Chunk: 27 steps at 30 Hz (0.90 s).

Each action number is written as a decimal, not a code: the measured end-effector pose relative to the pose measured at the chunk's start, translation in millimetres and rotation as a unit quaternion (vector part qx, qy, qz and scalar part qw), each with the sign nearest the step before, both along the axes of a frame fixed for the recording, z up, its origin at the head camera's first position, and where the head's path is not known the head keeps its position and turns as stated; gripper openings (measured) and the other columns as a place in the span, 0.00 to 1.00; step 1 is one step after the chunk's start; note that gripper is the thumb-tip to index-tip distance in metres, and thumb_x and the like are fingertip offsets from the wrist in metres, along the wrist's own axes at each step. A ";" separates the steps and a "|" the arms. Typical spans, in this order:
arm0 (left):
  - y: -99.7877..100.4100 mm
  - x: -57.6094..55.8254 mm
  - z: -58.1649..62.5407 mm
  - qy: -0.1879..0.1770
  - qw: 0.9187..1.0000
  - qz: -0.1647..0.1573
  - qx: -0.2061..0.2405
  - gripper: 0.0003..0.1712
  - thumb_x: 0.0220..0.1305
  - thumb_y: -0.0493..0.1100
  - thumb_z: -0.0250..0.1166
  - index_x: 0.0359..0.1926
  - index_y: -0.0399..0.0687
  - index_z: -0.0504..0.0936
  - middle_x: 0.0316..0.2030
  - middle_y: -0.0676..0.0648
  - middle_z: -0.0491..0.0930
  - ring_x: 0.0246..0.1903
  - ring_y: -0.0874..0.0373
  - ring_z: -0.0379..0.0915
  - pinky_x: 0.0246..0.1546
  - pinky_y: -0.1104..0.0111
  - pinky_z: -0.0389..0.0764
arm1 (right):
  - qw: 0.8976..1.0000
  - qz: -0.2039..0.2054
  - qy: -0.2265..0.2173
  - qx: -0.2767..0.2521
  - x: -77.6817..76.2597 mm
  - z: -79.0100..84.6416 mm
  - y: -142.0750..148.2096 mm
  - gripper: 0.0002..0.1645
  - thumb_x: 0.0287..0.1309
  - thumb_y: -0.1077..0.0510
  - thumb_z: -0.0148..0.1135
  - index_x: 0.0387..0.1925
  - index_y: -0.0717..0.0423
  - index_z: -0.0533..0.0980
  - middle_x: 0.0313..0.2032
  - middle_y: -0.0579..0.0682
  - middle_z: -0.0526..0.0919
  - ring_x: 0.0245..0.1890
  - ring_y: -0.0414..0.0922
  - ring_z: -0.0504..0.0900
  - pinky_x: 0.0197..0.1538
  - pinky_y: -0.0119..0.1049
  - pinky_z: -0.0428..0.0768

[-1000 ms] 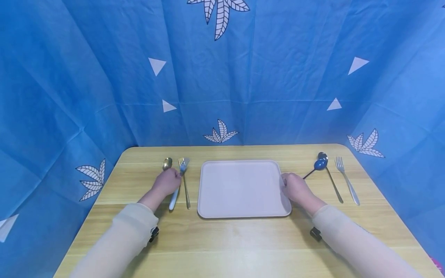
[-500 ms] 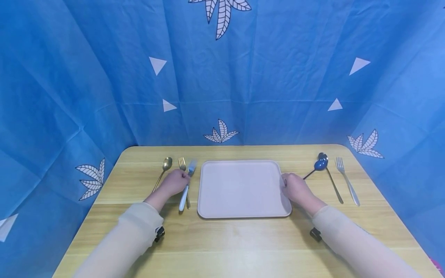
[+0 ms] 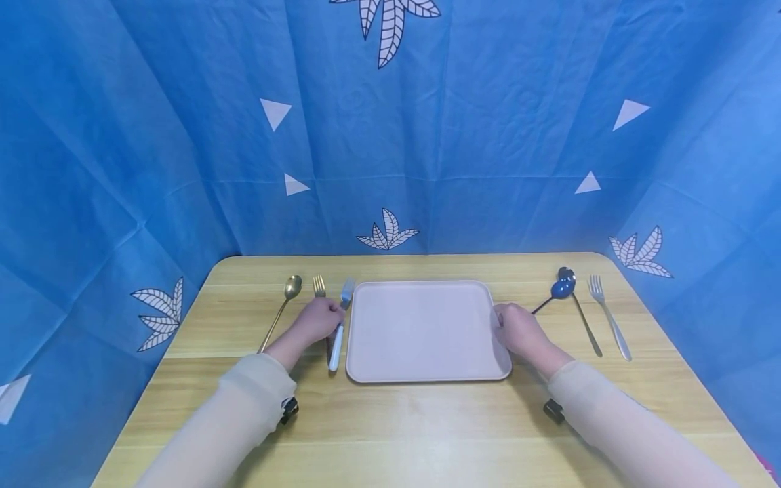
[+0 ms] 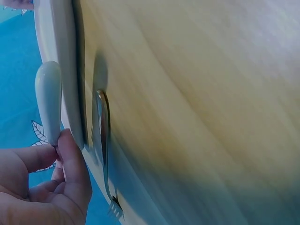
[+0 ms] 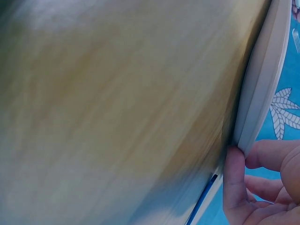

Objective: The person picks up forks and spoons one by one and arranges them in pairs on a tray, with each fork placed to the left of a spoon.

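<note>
My left hand (image 3: pixel 321 320) pinches a fork with a white handle (image 3: pixel 336 348), its tines pointing to the back beside the tray's left edge. In the left wrist view the handle (image 4: pixel 48 98) stands up from between thumb and fingertip, raised above the table. Under and left of that hand lies a gold fork (image 3: pixel 319 285), partly covered by it; its stem (image 4: pixel 105 136) shows in the left wrist view. My right hand (image 3: pixel 523 332) pinches the right rim of the pale rectangular tray (image 3: pixel 427 332), thumb above and finger below in the right wrist view, at the tray wall (image 5: pixel 260 89).
A gold spoon (image 3: pixel 293 288) lies at the left. On the right are a dark blue spoon (image 3: pixel 562 289), a dark spoon (image 3: pixel 586 327) crossing it, and a silver fork (image 3: pixel 610 318). A blue patterned cloth (image 3: pixel 390 135) hangs behind the wooden table (image 3: pixel 415 434).
My left hand has moved to the right with the white-handled fork, across the gold fork to the tray's left edge. The gold spoon's handle is uncovered. My right hand and the tray stay put.
</note>
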<state>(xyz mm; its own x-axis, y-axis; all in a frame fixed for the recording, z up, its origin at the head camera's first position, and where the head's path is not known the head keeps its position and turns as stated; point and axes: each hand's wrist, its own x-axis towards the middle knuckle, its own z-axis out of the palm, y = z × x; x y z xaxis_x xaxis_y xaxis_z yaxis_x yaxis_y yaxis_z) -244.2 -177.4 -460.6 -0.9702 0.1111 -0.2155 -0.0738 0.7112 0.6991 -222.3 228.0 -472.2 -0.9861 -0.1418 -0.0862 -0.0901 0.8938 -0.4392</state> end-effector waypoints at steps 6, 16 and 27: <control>7.5 0.8 0.0 -0.012 1.000 0.003 0.025 0.12 0.71 0.41 0.57 0.34 0.37 0.78 0.38 0.41 0.81 0.30 0.53 0.79 0.34 0.64 0.81 | 1.000 -0.003 -0.001 0.000 -0.8 -0.6 0.0 0.13 0.53 0.71 0.63 0.43 0.68 0.79 0.25 0.52 0.78 0.27 0.48 0.76 0.32 0.40 0.80; 21.5 -0.5 -5.8 -0.027 0.997 0.016 0.075 0.10 0.71 0.37 0.58 0.41 0.32 0.80 0.45 0.37 0.80 0.34 0.51 0.82 0.35 0.64 0.85 | 1.000 -0.007 -0.009 -0.005 -1.2 -3.1 0.4 0.18 0.53 0.71 0.64 0.48 0.69 0.78 0.30 0.55 0.81 0.31 0.49 0.79 0.36 0.42 0.83; 33.4 0.9 -6.4 -0.012 0.999 0.021 0.041 0.12 0.71 0.41 0.58 0.43 0.35 0.82 0.35 0.43 0.81 0.30 0.54 0.78 0.31 0.66 0.82 | 1.000 -0.006 -0.011 -0.008 -3.2 -3.1 0.9 0.13 0.53 0.71 0.63 0.43 0.67 0.79 0.27 0.52 0.79 0.30 0.49 0.78 0.34 0.41 0.82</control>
<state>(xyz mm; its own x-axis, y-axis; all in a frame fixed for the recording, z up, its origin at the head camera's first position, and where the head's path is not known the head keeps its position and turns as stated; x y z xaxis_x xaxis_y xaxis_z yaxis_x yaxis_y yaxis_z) -243.3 -144.0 -467.0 -0.9691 0.0882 -0.2305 -0.1201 0.6475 0.7526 -225.5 228.9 -475.2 -0.9856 -0.1320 -0.1054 -0.0700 0.8873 -0.4559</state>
